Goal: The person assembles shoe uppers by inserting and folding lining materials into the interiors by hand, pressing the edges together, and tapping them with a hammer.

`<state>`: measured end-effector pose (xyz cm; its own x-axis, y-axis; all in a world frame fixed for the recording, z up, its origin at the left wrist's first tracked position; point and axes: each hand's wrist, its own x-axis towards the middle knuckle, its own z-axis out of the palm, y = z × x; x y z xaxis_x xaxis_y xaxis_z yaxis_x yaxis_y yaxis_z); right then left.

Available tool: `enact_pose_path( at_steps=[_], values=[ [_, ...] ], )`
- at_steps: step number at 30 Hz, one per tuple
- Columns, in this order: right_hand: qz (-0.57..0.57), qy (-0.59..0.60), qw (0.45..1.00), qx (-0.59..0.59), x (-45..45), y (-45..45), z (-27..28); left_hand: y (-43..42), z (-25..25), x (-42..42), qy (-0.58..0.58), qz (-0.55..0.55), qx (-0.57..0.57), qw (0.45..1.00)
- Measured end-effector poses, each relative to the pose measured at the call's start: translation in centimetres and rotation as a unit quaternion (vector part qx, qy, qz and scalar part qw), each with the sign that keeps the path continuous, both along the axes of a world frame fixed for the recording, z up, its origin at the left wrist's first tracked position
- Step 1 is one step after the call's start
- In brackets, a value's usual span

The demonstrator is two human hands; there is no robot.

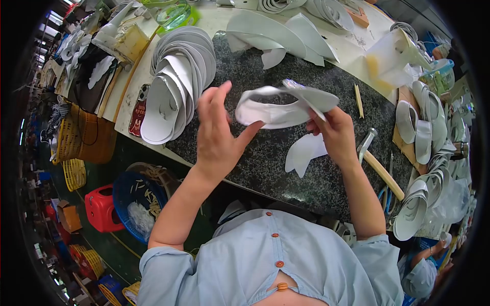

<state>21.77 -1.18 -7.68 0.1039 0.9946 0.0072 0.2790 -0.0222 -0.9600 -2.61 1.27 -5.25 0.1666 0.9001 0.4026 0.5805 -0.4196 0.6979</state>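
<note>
A white shoe upper [278,115], bent into a loop, is held above the dark speckled slab [245,171]. My right hand [336,133] pinches its right end between thumb and fingers. At the other end my left hand [218,133] has its fingers spread, the thumb tip at the upper's lower edge; whether it touches I cannot tell. Below the upper, a loose white piece [302,155] lies on the slab. Left of my left hand is a stack of white shoe uppers [162,109]. A hammer [382,173] rests beside my right forearm.
Scissors [390,200] lie at the slab's right edge, and a thin yellowish stick [359,101] lies above the hammer. More white pieces [275,28] spread along the back. A phone [139,113] is by the stack. A blue basket [125,191] and red stool [102,208] stand below left.
</note>
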Motion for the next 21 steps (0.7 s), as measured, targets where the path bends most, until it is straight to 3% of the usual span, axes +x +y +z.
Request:
enact_pose_path(
  at_steps=[1, 2, 4, 6, 8, 9, 10, 12, 14, 16, 18, 21],
  values=[
    [-0.016, 0.023, 1.000, -0.009, -0.4, 0.3, -0.1, 0.3, -0.7, -0.5, 0.062, -0.012, 0.173, 0.983],
    [-0.032, 0.045, 0.998, -0.018, -0.8, 0.7, -0.2, 0.5, -1.1, -0.6, 0.062, -0.013, 0.176, 0.982],
    [-0.027, 0.026, 0.999, 0.011, -1.0, 1.2, -1.0, 0.7, -1.8, -0.6, 0.231, -0.237, 0.305, 0.893],
    [-0.018, 0.002, 0.999, 0.038, -1.0, 1.4, -0.7, 1.4, -4.2, 0.9, 0.243, -0.239, 0.281, 0.897],
    [-0.016, -0.099, 0.994, -0.053, -0.8, 1.6, 0.9, 2.5, -5.5, 2.0, 0.402, -0.161, 0.204, 0.878],
    [-0.002, -0.209, 0.976, -0.051, -0.5, 1.4, 1.1, 2.8, -5.7, 2.3, 0.453, -0.154, 0.215, 0.851],
    [-0.005, -0.210, 0.977, -0.044, -0.8, 0.8, 1.6, 3.3, -5.7, 2.5, 0.454, -0.151, 0.222, 0.850],
    [0.098, -0.230, 0.964, -0.092, -2.0, -1.6, 2.6, 3.9, -6.0, 2.7, 0.405, -0.193, 0.144, 0.882],
    [0.134, -0.242, 0.943, 0.188, -3.5, -1.5, 0.7, 4.7, -3.5, 3.5, 0.423, -0.248, 0.017, 0.871],
    [0.135, -0.356, 0.877, 0.293, -4.0, 0.3, -1.2, 5.1, -4.1, 3.6, 0.351, -0.220, 0.078, 0.907],
    [0.170, -0.437, 0.837, 0.281, -4.1, 1.3, -1.4, 5.3, -3.5, 3.4, 0.310, -0.219, 0.015, 0.925],
    [0.161, -0.466, 0.800, 0.342, -4.1, 2.1, -1.3, 5.8, -3.7, 2.5, 0.304, -0.239, 0.049, 0.921]
  ],
)
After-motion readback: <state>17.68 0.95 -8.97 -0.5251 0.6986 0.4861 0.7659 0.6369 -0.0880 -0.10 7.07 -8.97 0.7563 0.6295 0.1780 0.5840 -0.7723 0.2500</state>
